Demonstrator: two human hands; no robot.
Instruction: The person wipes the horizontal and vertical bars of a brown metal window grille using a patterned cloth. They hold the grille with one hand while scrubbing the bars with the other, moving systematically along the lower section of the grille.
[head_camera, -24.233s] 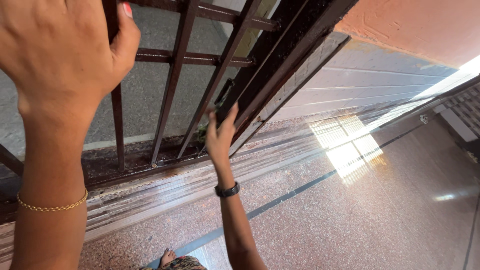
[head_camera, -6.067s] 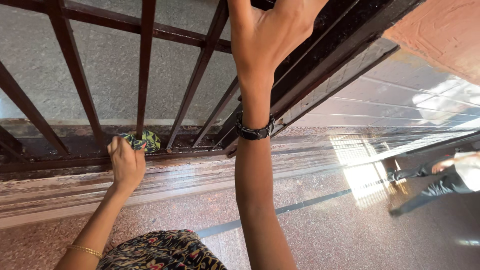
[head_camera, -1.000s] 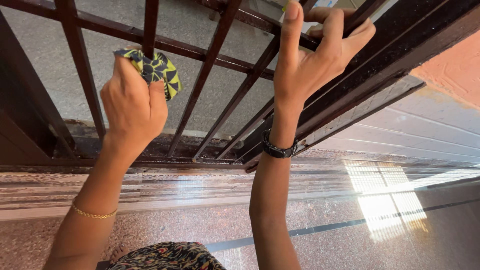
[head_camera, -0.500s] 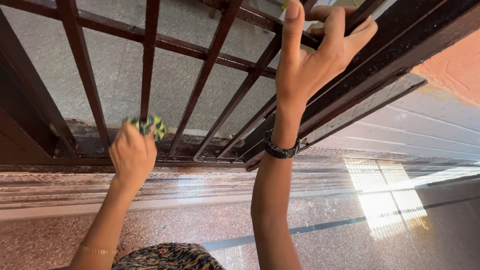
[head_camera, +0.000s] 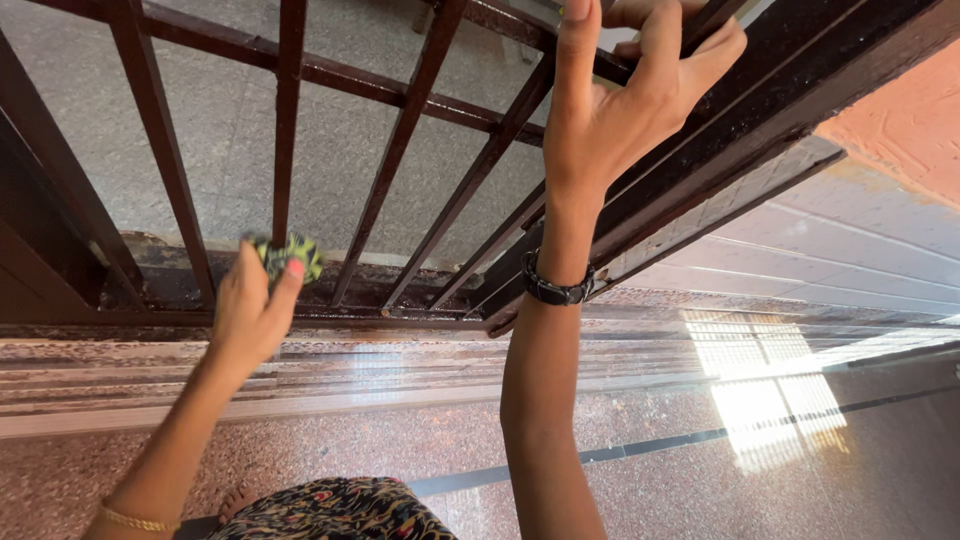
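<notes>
1. Low on the dark brown metal grille, the left hand has its grip closed on a bunched green-and-black patterned cloth, pressed against the foot of one upright bar just above the bottom rail.
2. Higher up, the right hand grips narrowly around an upper bar beside the grille's frame.
3. A black wristband circles the right wrist; a gold bracelet circles the left.
4. Below lies speckled reddish floor.
</notes>
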